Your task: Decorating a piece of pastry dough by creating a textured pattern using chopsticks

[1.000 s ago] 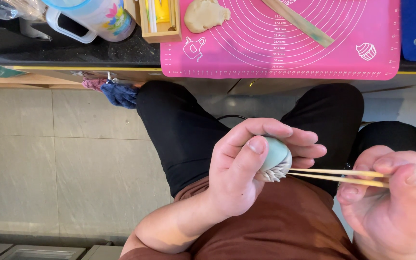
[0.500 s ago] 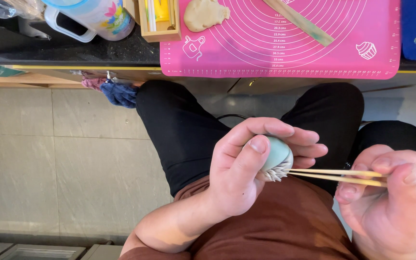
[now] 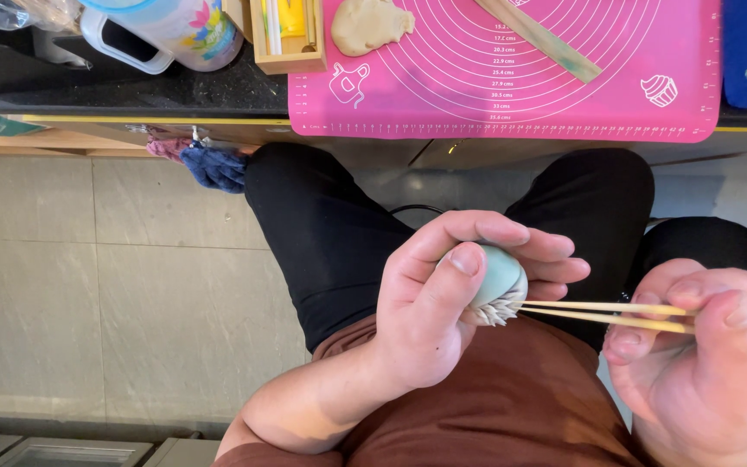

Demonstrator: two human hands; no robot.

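My left hand [image 3: 443, 303] is closed around a small pale-green clay ball [image 3: 501, 278] over my lap, thumb pressed on its top. The ball's lower side carries rows of small pointed whitish petals [image 3: 496, 308]. My right hand [image 3: 702, 363] grips a pair of thin wooden sticks [image 3: 598, 313] held together like tongs. Their tips touch the petalled edge of the ball. Both hands hover above my brown shirt and black trousers.
On the dark counter ahead lies a pink measuring mat [image 3: 512, 95] with a lump of beige clay [image 3: 372, 24] and a flat wooden tool [image 3: 536, 38]. A wooden box [image 3: 285, 45], a flowered mug [image 3: 175, 35] and a blue cloth [image 3: 214, 166] are at left. Grey tiled floor lies below.
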